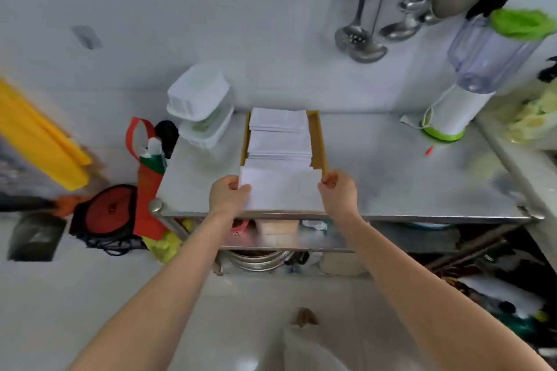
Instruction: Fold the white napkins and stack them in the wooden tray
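A white napkin (pixel 281 190) is stretched flat between my two hands over the front edge of the steel table. My left hand (pixel 229 194) pinches its left edge. My right hand (pixel 337 193) pinches its right edge near the far corner. Just behind it stands the wooden tray (pixel 318 135), long and narrow, running away from me. Inside the tray lie stacks of folded white napkins (pixel 278 135), one behind the other. The held napkin overlaps the tray's near end and hides it.
On the steel table (pixel 391 178), white plastic containers (pixel 200 105) stand left of the tray and a blender (pixel 470 81) at the far right. Ladles (pixel 361 36) hang on the wall. A lower shelf holds pots and boxes. Bags stand on the floor at left.
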A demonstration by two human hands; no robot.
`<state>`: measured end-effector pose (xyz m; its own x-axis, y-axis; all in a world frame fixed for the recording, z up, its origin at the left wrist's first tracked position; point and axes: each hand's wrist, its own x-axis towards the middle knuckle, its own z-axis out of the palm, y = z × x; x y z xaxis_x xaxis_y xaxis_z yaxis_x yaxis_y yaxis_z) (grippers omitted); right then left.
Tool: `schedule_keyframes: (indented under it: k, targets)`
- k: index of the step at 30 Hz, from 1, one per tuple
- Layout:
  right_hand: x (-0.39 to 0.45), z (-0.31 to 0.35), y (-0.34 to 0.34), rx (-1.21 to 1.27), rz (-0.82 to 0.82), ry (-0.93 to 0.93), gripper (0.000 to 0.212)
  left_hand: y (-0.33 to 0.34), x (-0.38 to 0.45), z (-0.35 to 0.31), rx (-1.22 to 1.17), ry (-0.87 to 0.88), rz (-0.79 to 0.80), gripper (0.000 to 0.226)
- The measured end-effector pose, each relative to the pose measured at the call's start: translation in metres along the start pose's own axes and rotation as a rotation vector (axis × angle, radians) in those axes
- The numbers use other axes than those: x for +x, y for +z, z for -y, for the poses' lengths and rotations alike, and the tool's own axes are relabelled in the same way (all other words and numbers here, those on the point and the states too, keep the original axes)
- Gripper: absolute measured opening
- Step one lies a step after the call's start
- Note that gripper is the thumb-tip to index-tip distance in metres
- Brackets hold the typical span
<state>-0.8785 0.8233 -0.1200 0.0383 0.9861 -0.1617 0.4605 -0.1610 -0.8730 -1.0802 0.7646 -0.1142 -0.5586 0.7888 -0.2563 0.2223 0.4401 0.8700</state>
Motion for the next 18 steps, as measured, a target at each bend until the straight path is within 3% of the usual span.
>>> schedule_keyframes:
  k: [3, 5, 7, 12, 18]
  targets:
    - [0.05, 0.02, 0.02, -0.003, 0.035, -0.04, 0.01, 0.001, 0.045, -0.011, -0.02, -0.04, -0.073, 0.012]
    - [0.075, 0.031, 0.029, -0.017, 0.043, -0.034, 0.014, 0.004, 0.069, -0.02, -0.042, -0.091, -0.117, 0.022]
    - [0.099, 0.036, 0.037, -0.041, 0.05, -0.052, 0.016, 0.008, 0.094, -0.027, -0.032, -0.078, -0.12, 0.014]
    - [0.167, 0.053, 0.059, -0.072, 0.044, -0.041, 0.03, 0.024, 0.169, -0.053, -0.001, 0.063, -0.053, 0.039]
    - [0.231, 0.07, 0.092, -0.265, 0.05, -0.079, 0.038, 0.037, 0.245, -0.074, 0.174, 0.183, 0.113, 0.038]
